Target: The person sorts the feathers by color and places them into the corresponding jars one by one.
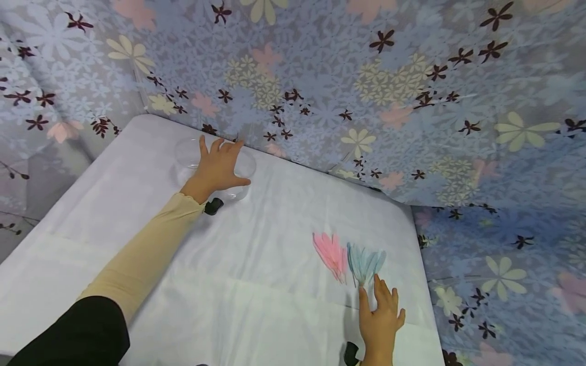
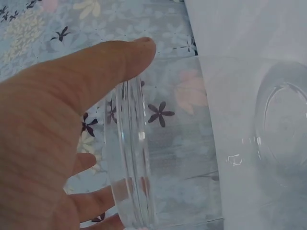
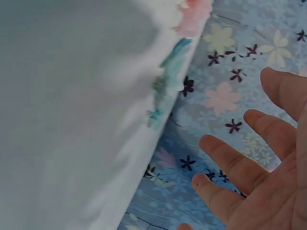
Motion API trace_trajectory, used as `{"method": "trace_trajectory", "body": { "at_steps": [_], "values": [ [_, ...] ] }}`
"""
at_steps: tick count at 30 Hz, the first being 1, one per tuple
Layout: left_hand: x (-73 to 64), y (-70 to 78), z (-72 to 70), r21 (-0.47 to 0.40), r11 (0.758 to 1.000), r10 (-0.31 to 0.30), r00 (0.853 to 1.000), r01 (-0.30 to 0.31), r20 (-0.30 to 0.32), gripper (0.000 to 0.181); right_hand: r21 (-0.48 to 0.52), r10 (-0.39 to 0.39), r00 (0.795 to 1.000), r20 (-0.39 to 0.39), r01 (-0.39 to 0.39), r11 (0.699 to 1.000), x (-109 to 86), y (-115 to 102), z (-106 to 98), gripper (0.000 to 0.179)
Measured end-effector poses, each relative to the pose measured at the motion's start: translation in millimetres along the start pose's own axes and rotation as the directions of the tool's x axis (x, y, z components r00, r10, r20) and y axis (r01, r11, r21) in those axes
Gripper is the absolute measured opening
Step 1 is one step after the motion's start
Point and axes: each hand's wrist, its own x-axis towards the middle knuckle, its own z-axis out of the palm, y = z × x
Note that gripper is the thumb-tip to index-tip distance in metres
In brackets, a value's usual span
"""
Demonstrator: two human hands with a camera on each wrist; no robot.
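Observation:
My left hand (image 1: 215,170) is over a group of clear plastic round containers (image 1: 245,165) at the back left of the white table, fingers spread and thumb out to the side. In the left wrist view, the thumb and fingers lie on opposite sides of a clear jar's (image 2: 177,148) ridged rim; whether they press it is hard to tell. My right hand (image 1: 380,320) reaches low at the right, fingers apart, its fingertips near the base of a light blue tassel-like bunch (image 1: 365,262). A pink bunch (image 1: 330,254) lies left of the blue one.
A white cloth (image 1: 256,244) covers the table. Floral fabric (image 1: 311,66) hangs along its back and right edges. A clear round piece (image 2: 285,124) rests on the cloth beside the jar in the left wrist view.

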Motion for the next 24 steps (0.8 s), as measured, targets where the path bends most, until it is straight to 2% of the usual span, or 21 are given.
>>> {"method": "trace_trajectory", "body": {
  "at_steps": [4,10,13,17,19,24],
  "values": [
    [-5.3,15.7,3.1,0.006,0.999,0.042,0.999,-0.042,-0.025,0.112,-0.018,-0.002,1.0,-0.013,0.002,1.0,-6.2,9,3,0.057],
    [-34.4,39.4,5.0,-0.027,0.988,0.149,0.986,-0.152,-0.08,0.113,0.018,-0.07,0.996,-0.062,0.071,0.997,3.3,8,6,0.054],
    [-51.0,49.1,6.3,-0.028,0.974,0.221,0.969,-0.225,-0.115,0.112,0.051,-0.081,0.994,-0.069,0.085,0.995,6.1,6,8,0.054],
    [-71.2,62.1,10.3,-0.019,0.941,0.33,0.929,-0.337,-0.167,0.111,0.067,-0.045,0.997,-0.056,0.049,0.997,1.6,7,11,0.053],
    [-79.6,68.7,13.3,-0.033,0.927,0.363,0.914,-0.374,-0.18,0.111,0.059,-0.034,0.998,-0.057,0.037,0.998,-0.8,10,11,0.053],
    [-97.0,80.0,20.8,-0.077,0.909,0.391,0.903,-0.409,-0.178,0.111,0.054,-0.041,0.997,-0.071,0.045,0.998,-3.1,18,7,0.051]
  ]
}}
